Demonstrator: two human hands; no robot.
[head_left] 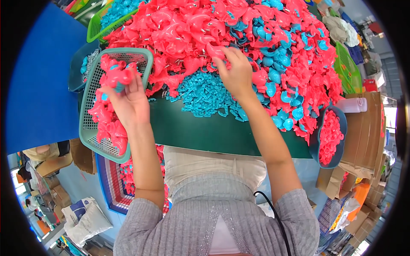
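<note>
My left hand (131, 102) is over a pale green mesh basket (85, 128), its fingers closed around a pink-and-blue plastic toy piece (118, 78). More pink pieces (115, 130), some with blue bits, lie in that basket beneath my wrist. On the right, my right hand (237, 72) reaches into the heap, thumb and fingers closing on a glossy pink plastic part (215, 51). A big mound of curved pink parts (179, 32), some with small metal pins, surrounds it. Small blue plastic clips (205, 94) are piled just in front of it. Blue shell-shaped pieces (277, 59) are mixed in on the right.
A dark tub of metal screws or pins (85, 66) stands beyond the basket's left side. At the table's right edge sits a blue-grey bowl of small pink parts (329, 136), near a pale bottle (352, 105) and cardboard box (363, 132). A red-and-blue crate (112, 183) stands below.
</note>
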